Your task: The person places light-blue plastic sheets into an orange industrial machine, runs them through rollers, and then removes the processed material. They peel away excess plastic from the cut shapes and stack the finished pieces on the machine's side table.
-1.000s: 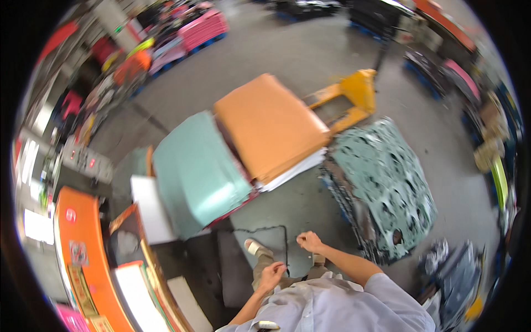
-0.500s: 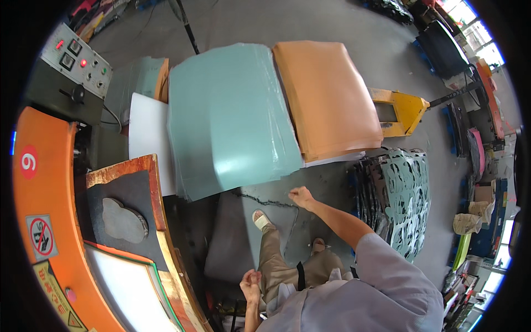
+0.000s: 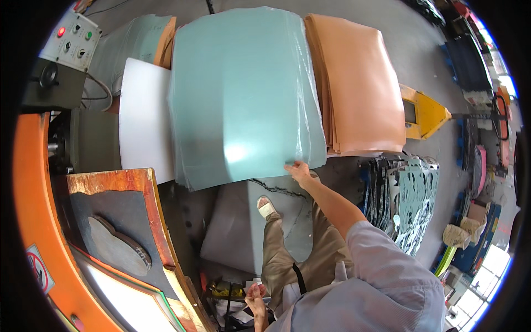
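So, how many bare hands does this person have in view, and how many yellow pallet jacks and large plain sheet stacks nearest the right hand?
Hands: 2 (left hand, right hand)
Plain sheet stacks: 2 (green stack, orange stack)
Yellow pallet jack: 1
Total: 5

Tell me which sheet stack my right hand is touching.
The large, smooth green stack, directly left of the orange stack; only its near edge meets your right hand.
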`<state>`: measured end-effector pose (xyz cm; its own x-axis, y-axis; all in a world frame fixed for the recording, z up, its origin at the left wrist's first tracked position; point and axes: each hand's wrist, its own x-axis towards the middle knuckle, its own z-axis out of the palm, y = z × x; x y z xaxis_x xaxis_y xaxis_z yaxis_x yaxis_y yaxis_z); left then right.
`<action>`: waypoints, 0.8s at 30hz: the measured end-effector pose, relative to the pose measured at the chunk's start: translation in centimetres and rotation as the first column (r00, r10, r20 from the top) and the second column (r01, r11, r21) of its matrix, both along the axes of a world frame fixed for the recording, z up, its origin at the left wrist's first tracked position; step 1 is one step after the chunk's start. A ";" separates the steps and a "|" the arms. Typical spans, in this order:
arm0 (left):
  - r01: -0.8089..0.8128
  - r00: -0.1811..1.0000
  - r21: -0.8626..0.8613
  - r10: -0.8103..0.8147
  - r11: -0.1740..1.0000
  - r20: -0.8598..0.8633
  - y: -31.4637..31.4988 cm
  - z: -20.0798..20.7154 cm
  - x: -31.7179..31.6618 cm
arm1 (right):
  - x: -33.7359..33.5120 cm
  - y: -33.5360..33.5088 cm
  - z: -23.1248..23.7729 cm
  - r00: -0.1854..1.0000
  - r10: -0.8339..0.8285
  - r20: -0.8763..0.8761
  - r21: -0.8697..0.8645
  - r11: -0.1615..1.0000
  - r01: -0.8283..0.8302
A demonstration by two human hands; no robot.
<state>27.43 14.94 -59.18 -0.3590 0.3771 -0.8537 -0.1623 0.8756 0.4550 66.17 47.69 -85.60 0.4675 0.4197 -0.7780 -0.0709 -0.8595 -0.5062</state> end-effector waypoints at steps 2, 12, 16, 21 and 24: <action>0.029 0.999 -0.005 -0.029 1.000 -0.021 0.2 -0.1 2.0 | 0.9 -0.5 -0.3 0.995 -0.070 -0.075 0.038 0.997 0.073; 0.042 0.998 0.110 -0.046 0.993 0.042 4.7 5.3 18.5 | 4.5 3.7 7.9 0.855 -0.126 -0.504 -0.140 0.988 0.063; 0.284 0.950 0.207 -0.246 0.936 -0.191 11.3 8.4 21.9 | 3.9 5.9 17.6 0.895 0.267 -0.357 0.092 0.964 -0.251; 0.886 0.327 0.137 -0.388 0.442 -0.861 23.7 13.8 24.4 | 6.1 5.9 35.2 0.831 0.428 -0.356 0.391 0.876 -0.283; 0.938 0.210 0.117 -0.267 0.327 -0.940 30.6 17.3 26.3 | 8.0 6.7 45.3 0.817 0.508 -0.272 0.556 0.776 -0.298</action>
